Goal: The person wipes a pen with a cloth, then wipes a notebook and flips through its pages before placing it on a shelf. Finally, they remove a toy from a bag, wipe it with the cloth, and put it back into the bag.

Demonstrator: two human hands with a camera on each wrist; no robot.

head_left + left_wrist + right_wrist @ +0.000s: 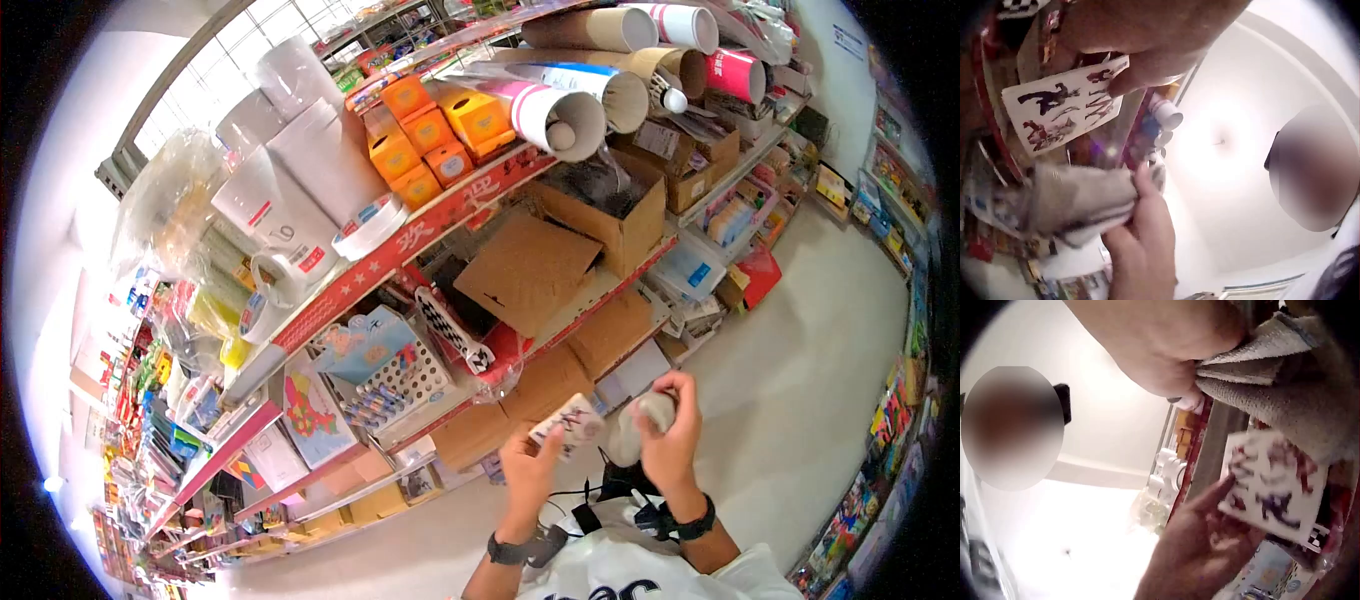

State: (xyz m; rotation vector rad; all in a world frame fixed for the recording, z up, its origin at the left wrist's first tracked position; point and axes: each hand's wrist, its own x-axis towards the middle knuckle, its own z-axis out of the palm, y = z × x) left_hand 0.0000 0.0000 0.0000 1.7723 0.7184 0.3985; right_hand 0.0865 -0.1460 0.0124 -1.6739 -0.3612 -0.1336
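Observation:
My left hand pinches a white card printed with small coloured figures, its thumb on the printed face. A folded greyish cloth is gripped in my right hand, bunched under the thumb and fingers. In the head view, the card and cloth are side by side in front of my body, with the cloth on the right. The cloth is blurred in the left wrist view, hanging out from the right hand's fingers. Both wrists wear dark bands.
A shelf unit with a red edge strip runs along the left and ahead. It carries white plastic cups, orange boxes, rolled tubes and cardboard boxes. Pale floor stretches to the right, towards more shelves.

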